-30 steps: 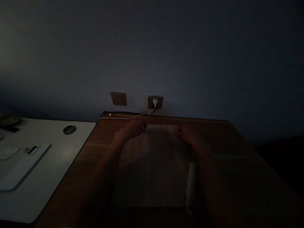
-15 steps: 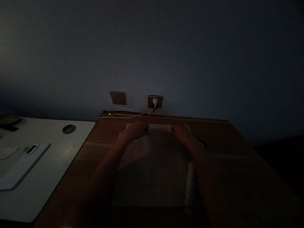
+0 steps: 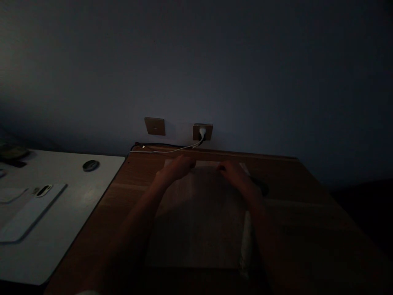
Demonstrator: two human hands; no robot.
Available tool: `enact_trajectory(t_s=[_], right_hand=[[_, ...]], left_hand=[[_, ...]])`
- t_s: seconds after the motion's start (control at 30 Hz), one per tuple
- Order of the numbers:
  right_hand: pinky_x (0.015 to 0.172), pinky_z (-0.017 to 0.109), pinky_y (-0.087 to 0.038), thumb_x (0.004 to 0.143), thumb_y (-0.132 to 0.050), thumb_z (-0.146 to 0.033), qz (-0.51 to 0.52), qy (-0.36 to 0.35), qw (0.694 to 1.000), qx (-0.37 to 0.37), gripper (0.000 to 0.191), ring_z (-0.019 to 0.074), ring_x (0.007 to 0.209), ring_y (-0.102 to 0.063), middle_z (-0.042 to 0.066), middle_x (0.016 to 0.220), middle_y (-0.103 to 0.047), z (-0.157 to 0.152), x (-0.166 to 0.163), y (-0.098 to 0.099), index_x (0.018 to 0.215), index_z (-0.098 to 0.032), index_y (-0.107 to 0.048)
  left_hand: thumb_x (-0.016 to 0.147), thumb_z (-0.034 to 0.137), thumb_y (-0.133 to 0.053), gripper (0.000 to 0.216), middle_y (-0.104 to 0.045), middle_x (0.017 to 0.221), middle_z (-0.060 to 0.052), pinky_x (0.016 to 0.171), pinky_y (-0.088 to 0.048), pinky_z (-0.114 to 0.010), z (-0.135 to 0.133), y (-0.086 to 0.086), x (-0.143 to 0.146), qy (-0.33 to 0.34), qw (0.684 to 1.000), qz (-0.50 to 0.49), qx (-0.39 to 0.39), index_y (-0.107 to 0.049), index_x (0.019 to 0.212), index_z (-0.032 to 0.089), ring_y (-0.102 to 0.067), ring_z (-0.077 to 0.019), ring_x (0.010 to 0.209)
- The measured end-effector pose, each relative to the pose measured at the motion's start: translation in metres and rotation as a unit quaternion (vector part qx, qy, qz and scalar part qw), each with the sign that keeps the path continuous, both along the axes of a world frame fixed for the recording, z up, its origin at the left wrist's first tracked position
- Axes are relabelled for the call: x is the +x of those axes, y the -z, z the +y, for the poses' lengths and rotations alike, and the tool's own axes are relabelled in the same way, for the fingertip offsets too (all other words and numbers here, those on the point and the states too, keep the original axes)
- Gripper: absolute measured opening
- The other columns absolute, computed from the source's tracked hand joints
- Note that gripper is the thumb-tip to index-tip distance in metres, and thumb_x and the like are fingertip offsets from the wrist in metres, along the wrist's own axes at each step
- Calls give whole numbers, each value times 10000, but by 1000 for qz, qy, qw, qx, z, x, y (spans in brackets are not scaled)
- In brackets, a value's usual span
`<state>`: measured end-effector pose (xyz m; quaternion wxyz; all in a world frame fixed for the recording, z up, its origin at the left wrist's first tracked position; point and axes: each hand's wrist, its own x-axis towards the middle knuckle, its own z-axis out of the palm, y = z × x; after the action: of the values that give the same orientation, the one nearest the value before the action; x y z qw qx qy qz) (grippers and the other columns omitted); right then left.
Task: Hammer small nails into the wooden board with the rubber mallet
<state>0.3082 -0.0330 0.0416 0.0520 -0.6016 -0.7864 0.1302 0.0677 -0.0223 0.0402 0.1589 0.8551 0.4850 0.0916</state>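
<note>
A pale rectangular board (image 3: 196,233) lies on the wooden table, in dim light. Over its far left part is my left hand (image 3: 182,166), its fingers curled inward. My right hand (image 3: 231,171) is over the far right part, also with curled fingers, a short gap away from the left. Whatever the fingers hold, if anything, is too dark to make out. Beside my right forearm, along the board's right edge, lies a whitish stick (image 3: 246,241), perhaps a rolling pin. A dark object (image 3: 261,187) shows partly behind my right wrist.
On the left, a white table (image 3: 73,221) holds a phone-like white slab (image 3: 30,217) and a small round dark item (image 3: 91,165). Cables run along the back edge of the wooden table (image 3: 294,180) to a plug in a wall socket (image 3: 208,132). The wall rises behind.
My right hand has moved a little left, toward my left hand. The left hand stays almost in place over the board. The view has shifted slightly.
</note>
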Motion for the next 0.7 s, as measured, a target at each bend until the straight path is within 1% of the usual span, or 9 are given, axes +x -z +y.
enact_trajectory(t_s=[0.17,0.4,0.53,0.7], right_hand=[[898,273,-490,876,-616,-85,5,7,1000,-3,237,222,1012,-727,98,1041,-796,1,-1,2,988,-176,-804],[928,295,-484,888,-612,-88,7,8,1000,-10,243,243,1045,-719,123,1087,-787,1,-4,4,1025,-161,-799],[913,303,-494,883,-606,-86,13,1,1000,-9,240,237,1014,-725,119,1060,-791,0,-6,4,999,-172,-798],[945,317,-479,828,-575,-13,24,-9,1000,4,303,233,1049,-707,114,1076,-782,-4,-9,-1,982,-172,-781]], left_hand=[[818,33,-521,266,-746,937,-93,798,-490,-298,5,8,3,34,999,-11,-5,-736,907,163,-678,-217,868],[820,46,-534,258,-747,915,-84,810,-500,-285,6,16,6,56,998,-14,3,-741,909,172,-686,-202,853],[813,35,-529,262,-748,896,-93,783,-501,-287,3,12,9,56,998,-6,0,-746,884,165,-691,-205,833],[812,39,-550,240,-737,843,-96,774,-503,-307,-1,5,13,15,1000,-4,-17,-750,863,162,-688,-218,807]])
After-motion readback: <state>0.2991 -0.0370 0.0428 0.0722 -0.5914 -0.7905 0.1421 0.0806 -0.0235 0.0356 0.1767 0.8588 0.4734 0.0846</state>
